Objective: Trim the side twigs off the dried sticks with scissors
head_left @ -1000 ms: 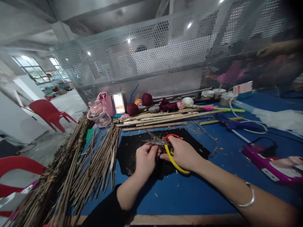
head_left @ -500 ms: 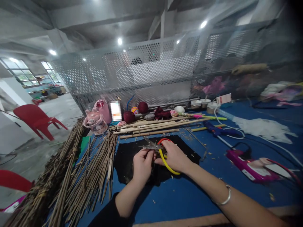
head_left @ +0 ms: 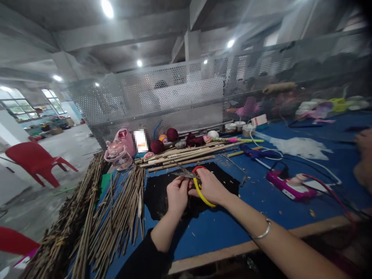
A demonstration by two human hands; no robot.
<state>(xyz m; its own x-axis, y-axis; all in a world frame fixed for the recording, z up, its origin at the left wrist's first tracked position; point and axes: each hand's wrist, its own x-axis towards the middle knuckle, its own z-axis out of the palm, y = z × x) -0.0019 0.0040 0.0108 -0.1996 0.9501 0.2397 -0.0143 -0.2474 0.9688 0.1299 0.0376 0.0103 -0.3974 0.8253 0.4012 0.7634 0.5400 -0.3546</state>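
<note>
My right hand (head_left: 212, 187) is closed on a pair of scissors (head_left: 188, 173) with one red and one yellow handle. The grey blades stand parted and point up to the left, above my left fingers. Close by, my left hand (head_left: 177, 197) is closed in a pinch, its fingertips almost meeting my right fingers. Whatever it grips is hidden behind the fingers; small brownish bits show between the hands. Beneath both hands a black cloth (head_left: 157, 190) lies on the blue table (head_left: 215, 232), with pale scraps scattered about.
Thin dry sticks (head_left: 122, 213) and a thick twig bundle (head_left: 69, 221) lie at left. Behind are a pink jug (head_left: 125, 141), a phone (head_left: 141, 140) and yarn balls (head_left: 157, 146). A glue gun (head_left: 252, 152), power strip (head_left: 286, 186) and another person's blurred hand (head_left: 364, 155) are at right.
My head view has shifted, so the table's front edge shows more and another person's hand appears at the right. My hands and the scissors keep nearly the same pose over the cloth.
</note>
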